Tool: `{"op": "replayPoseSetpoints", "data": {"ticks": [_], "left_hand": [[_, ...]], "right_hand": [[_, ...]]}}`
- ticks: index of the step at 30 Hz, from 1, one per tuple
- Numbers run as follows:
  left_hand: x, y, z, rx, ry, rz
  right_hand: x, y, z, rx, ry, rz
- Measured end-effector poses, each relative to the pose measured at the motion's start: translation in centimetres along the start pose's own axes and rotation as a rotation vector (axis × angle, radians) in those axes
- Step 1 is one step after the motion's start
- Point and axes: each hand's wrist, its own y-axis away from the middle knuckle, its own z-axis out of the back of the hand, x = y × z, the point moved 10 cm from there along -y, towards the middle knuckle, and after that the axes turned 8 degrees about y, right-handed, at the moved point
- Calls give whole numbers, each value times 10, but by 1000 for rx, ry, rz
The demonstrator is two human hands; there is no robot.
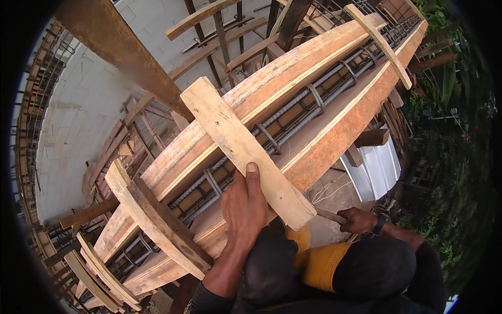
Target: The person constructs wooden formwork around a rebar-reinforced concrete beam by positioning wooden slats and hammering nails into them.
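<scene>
A short wooden plank [246,152] lies crosswise over a long timber formwork trough, with a few nail heads showing in its face. My left hand [243,204] grips the plank's near edge, thumb flat on its upper face and the other fingers mostly hidden. Inside the trough runs a cage of steel rebar [308,99] tied with square stirrups. At the right, my right hand [358,220] is closed round a wooden handle [330,216]. The handle's far end passes out of sight behind the plank's lower end, so the tool's head is hidden.
Other crosspieces span the formwork [334,131], one at the upper right [379,44] and another at the lower left [149,214]. A thick timber post [125,57] rises at the upper left before a block wall [78,125]. White metal sheeting [374,167] lies below right.
</scene>
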Motion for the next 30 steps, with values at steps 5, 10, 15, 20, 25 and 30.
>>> {"op": "replayPoseSetpoints", "data": {"ticks": [5,10,15,20,25,30], "left_hand": [[6,1,-2,-28,-29,36],[0,-1,-4,-53,41,-9],[10,1,-6,-38,32,39],[14,0,-5,-52,89,43],[18,1,-4,-25,52,62],[8,-5,-7,-36,46,57]], "right_hand": [[17,4,12,15,-42,64],[-28,-1,-21,11,-112,-67],[14,-9,-1,-68,-76,80],[-5,-33,3,-139,-4,167],[14,-35,-6,-19,-24,55],[23,-18,1,10,-24,262]]}}
